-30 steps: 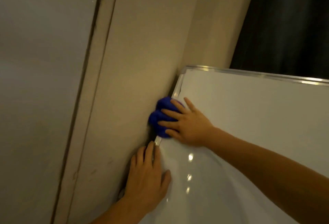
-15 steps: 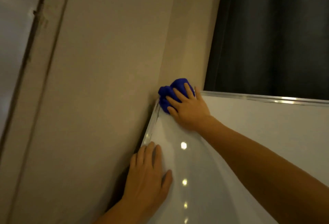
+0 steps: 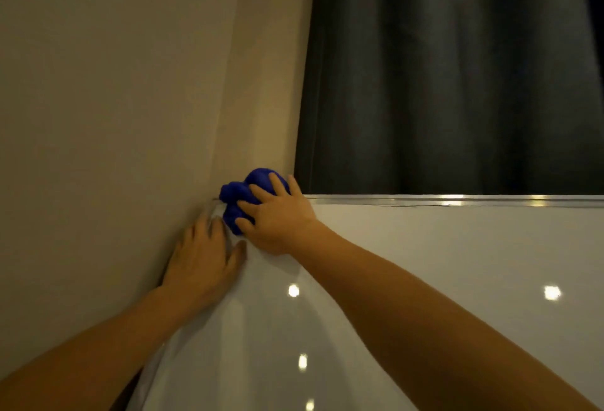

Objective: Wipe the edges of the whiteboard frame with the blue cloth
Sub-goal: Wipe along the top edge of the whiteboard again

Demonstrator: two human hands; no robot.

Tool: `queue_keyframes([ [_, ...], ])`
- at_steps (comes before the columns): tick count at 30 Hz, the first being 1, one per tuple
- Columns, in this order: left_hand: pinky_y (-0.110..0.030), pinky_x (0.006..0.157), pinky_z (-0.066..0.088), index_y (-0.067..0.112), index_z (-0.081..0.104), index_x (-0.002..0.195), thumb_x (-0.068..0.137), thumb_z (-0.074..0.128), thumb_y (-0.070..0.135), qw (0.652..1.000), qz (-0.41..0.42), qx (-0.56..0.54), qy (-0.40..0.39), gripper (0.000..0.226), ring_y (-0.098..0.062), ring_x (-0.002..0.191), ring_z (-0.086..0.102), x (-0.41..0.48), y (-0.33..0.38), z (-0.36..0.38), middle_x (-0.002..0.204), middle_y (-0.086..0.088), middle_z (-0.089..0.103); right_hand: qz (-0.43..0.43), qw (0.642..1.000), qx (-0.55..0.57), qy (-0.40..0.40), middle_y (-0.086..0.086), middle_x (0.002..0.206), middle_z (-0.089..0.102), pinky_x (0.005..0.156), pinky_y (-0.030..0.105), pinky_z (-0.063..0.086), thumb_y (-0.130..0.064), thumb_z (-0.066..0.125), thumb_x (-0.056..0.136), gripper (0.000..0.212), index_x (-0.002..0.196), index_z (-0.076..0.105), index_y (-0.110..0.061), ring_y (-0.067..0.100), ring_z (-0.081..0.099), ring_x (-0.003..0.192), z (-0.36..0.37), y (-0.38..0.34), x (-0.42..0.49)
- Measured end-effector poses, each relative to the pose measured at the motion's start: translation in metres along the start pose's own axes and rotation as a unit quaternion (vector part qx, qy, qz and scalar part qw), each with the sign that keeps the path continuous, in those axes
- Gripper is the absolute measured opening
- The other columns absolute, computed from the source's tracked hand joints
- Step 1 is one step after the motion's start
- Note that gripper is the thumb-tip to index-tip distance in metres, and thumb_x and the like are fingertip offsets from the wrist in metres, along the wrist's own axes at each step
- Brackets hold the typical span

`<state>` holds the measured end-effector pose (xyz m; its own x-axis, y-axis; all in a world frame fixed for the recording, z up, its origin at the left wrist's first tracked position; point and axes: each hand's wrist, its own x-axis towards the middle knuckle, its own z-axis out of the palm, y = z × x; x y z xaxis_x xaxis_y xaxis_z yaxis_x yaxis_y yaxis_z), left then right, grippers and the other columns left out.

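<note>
Blue and bunched, the cloth (image 3: 243,196) sits on the top left corner of the whiteboard (image 3: 441,280), where the silver frame (image 3: 457,200) running along the top edge meets the side edge by the wall (image 3: 114,116). My right hand (image 3: 277,218) lies over the cloth with its fingers (image 3: 261,194) spread across the wad, pressing it down onto that corner; lumps of cloth bulge out above and to the left of my fingertips. The heel of this hand rests on the white surface just inside the corner, and my bare forearm stretches back across the board toward the lower right.

My left hand (image 3: 204,260) lies flat just below the cloth, on the board's left edge. Its fingers are held close together and point up toward the corner, with the thumb apart and lying on the white surface. It grips nothing. The fingertips are blurred, so I cannot tell whether they touch the cloth or stop just short of it.

The board's glossy face carries a few small bright reflections of lights below my arms. Above the top frame, to the right of the corner, hangs a dark curtain (image 3: 457,67) in vertical folds. The beige wall fills everything left of the corner.
</note>
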<state>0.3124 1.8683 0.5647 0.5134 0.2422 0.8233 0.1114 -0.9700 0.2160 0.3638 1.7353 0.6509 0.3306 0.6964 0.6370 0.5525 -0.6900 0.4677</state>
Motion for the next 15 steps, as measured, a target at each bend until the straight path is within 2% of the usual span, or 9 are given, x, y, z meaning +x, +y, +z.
queue_keyframes([
  [3,-0.048,0.105,0.039,0.008,0.023,0.149,0.095,0.031,0.056,0.999,0.004,0.033,-0.012,0.073,-0.037,0.129,0.036,0.014,0.003,-0.001,0.15,-0.02,0.032,0.054,0.997,-0.003,0.053,0.0,0.161,0.026,0.119,0.056,-0.008,-0.055,0.017,0.101,0.053,0.147,0.036,-0.04,0.034,0.002,0.151,-0.001,0.054,-0.038],
  [5,-0.05,0.109,0.035,0.008,0.021,0.151,0.092,0.027,0.063,0.999,0.025,0.044,-0.018,0.08,-0.039,0.133,0.032,0.02,0.009,-0.001,0.153,-0.019,0.028,0.085,0.994,-0.017,0.069,-0.002,0.165,0.017,0.119,0.056,-0.007,-0.061,0.011,0.098,0.058,0.151,0.027,-0.042,0.033,-0.004,0.152,0.002,0.088,-0.075],
  [7,-0.053,0.113,0.029,0.012,0.017,0.152,0.087,0.017,0.073,0.995,0.053,0.074,-0.038,0.089,-0.041,0.139,0.025,0.025,0.024,0.003,0.157,-0.017,0.022,0.111,0.991,-0.051,0.055,-0.003,0.167,0.004,0.12,0.056,-0.008,-0.066,0.003,0.094,0.066,0.154,0.013,-0.041,0.031,-0.014,0.151,0.005,0.119,-0.116],
  [9,-0.058,0.116,0.019,0.014,0.005,0.154,0.082,0.013,0.078,0.994,0.054,0.07,-0.069,0.097,-0.043,0.146,0.012,0.027,0.046,0.013,0.163,-0.016,0.007,0.154,0.985,-0.073,0.038,-0.005,0.167,-0.001,0.12,0.054,-0.009,-0.069,-0.001,0.093,0.068,0.155,0.005,-0.042,0.03,-0.017,0.15,0.001,0.15,-0.152],
  [12,-0.066,0.115,0.012,0.009,-0.005,0.153,0.077,0.016,0.084,0.996,0.009,0.023,-0.086,0.109,-0.048,0.147,-0.001,0.027,0.079,0.022,0.163,-0.019,-0.006,0.254,0.962,-0.089,0.035,-0.004,0.167,-0.001,0.119,0.055,-0.009,-0.068,0.005,0.095,0.066,0.155,0.005,-0.041,0.032,-0.013,0.151,-0.016,0.186,-0.184],
  [15,-0.07,0.114,0.011,0.015,-0.01,0.153,0.077,0.018,0.085,0.996,0.001,0.001,-0.085,0.107,-0.05,0.146,-0.003,0.027,0.102,0.02,0.162,-0.021,-0.009,0.354,0.934,-0.035,0.035,0.001,0.167,0.004,0.118,0.058,-0.008,-0.064,0.017,0.098,0.061,0.154,0.015,-0.04,0.04,-0.012,0.15,-0.023,0.179,-0.179],
])
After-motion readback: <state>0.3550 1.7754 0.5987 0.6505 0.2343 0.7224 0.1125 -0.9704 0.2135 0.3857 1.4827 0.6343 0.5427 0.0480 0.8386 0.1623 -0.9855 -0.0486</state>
